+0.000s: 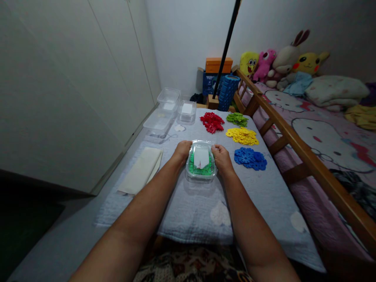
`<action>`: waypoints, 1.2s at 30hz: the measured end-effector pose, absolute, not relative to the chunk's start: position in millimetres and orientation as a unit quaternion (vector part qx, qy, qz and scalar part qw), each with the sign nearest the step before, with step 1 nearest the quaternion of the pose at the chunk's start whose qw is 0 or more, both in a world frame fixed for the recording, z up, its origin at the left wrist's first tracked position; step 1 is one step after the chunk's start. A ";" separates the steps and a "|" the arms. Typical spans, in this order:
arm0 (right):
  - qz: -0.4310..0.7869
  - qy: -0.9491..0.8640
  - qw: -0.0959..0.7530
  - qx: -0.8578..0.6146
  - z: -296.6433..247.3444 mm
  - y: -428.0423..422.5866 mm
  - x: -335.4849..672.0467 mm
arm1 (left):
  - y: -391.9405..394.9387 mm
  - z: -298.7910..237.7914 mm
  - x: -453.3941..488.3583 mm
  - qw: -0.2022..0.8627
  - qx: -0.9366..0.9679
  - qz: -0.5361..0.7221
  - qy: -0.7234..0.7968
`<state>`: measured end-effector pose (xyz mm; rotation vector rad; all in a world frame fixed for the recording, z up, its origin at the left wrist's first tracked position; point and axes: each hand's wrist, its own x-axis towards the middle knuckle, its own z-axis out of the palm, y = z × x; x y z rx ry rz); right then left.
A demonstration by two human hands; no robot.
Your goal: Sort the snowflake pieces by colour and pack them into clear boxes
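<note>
A clear plastic container (202, 174) with its lid on stands on the table, and green pieces show inside it. A white label (201, 155) lies on its lid. My left hand (183, 152) grips the container's left side near the far corner. On the opposite side, my right hand (222, 157) has its fingers closed on the edge. Right of the container are piles of flat plastic pieces: blue (250, 158), yellow (242, 136), red (212, 122) and light green (237, 119).
Clear containers (187, 112) and a flat lid (158, 120) occupy the table's far left. Folded cream paper or cloth (141, 170) lies left of my arm. A wooden bed rail (273, 115) runs along the right. A black pole (226, 47) rises behind the table.
</note>
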<state>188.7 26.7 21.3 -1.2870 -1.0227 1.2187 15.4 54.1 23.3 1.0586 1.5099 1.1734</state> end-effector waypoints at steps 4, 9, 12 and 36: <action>0.509 -0.426 0.523 -0.535 18.9 27.4 189.6 | 53.8 25.2 16.9 0.453 0.427 0.476 0.621; 0.521 -0.412 0.526 -0.530 14.2 28.9 191.0 | 53.4 24.8 16.8 0.489 0.405 0.472 0.611; 0.528 -0.405 0.532 -0.523 13.3 29.3 191.1 | 56.3 26.4 13.5 0.520 0.393 0.449 0.611; 0.558 -0.388 0.537 -0.500 11.6 31.2 190.9 | 68.1 24.4 12.7 0.346 0.541 0.412 0.647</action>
